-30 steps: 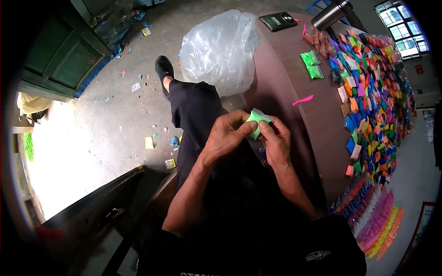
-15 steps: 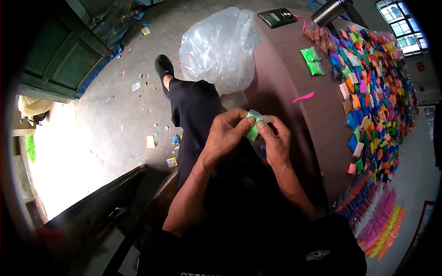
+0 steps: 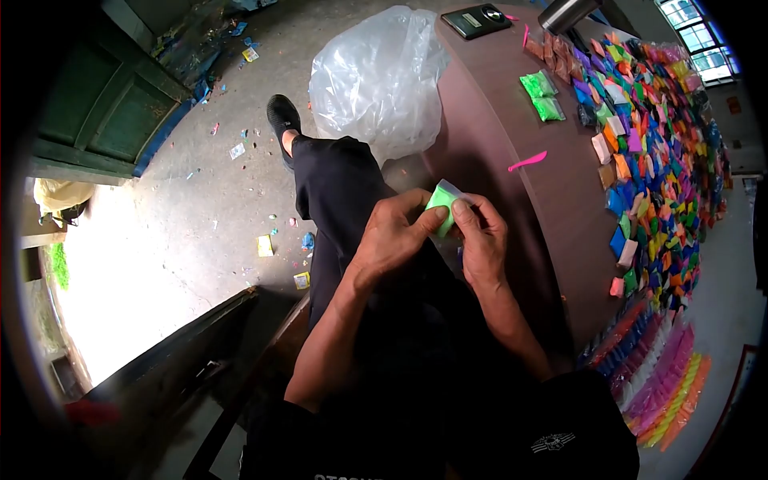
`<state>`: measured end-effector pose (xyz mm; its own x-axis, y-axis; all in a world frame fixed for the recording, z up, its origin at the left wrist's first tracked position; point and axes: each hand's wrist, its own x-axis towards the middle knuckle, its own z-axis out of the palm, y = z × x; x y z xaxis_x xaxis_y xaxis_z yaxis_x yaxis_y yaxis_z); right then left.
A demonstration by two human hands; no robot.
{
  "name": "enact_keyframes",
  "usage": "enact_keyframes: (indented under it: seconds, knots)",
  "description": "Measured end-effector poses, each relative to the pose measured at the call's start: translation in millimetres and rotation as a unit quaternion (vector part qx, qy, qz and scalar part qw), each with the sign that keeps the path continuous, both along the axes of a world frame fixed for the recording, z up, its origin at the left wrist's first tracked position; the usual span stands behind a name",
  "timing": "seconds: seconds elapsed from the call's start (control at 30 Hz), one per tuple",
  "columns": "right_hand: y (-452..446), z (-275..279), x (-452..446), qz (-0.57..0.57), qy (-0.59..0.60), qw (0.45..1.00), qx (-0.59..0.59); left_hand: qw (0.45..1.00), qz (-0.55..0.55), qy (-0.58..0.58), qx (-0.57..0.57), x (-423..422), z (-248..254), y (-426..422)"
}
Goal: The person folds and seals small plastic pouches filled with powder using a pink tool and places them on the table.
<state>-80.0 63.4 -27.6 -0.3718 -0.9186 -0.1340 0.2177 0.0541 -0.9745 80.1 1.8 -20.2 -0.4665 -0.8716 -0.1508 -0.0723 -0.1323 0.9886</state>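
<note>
A small clear packet of bright green clay-like material (image 3: 442, 203) is held above my lap, between both hands. My left hand (image 3: 395, 230) pinches its left side, thumb laid across the front. On the other side, my right hand (image 3: 482, 232) grips the packet's right edge between thumb and fingers. The fingers behind the packet are partly hidden. To the right, on the brown table (image 3: 512, 210), lie a pink plastic knife (image 3: 528, 161) and two similar green packets (image 3: 542, 96).
Many colourful packets (image 3: 640, 160) cover the table's right side, with rows of bagged strips (image 3: 656, 384) nearer me. A phone (image 3: 477, 22) and a metal flask (image 3: 566, 13) are at the far end. A large clear plastic bag (image 3: 380, 84) stands on the littered floor.
The green packet is tilted a little and more of its face shows. My right thumb has shifted slightly on its edge. The camera view has moved a bit.
</note>
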Motion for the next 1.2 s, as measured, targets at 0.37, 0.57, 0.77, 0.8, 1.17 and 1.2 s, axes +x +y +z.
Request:
enact_keyframes:
  seconds: [0.37,0.57,0.77,0.8,1.17,1.2]
  knots:
    - [-0.7,-3.4,-2.1,-0.008,0.020,1.000,0.003,1.000,0.000,-0.022,-0.007,-3.4,11.0,1.5]
    - [3.0,-1.7,-1.3,-0.018,0.007,1.000,0.018,0.998,-0.012,-0.053,-0.014,-2.5,8.1,1.5]
    - [5.8,-9.0,-4.8,0.013,-0.008,1.000,0.022,0.998,-0.022,-0.062,-0.018,-2.4,2.3,1.1]
    - [5.5,-9.7,-6.6,0.011,-0.015,1.000,0.014,0.998,-0.024,-0.064,-0.006,-3.3,5.1,1.1]
    - [10.6,-19.4,-13.2,-0.022,-0.069,0.997,0.034,0.996,-0.015,-0.075,-0.035,-7.3,5.8,0.5]
    - [10.2,-16.2,-12.7,-0.011,-0.070,0.997,0.035,0.996,-0.015,-0.079,-0.034,-6.9,6.9,0.3]
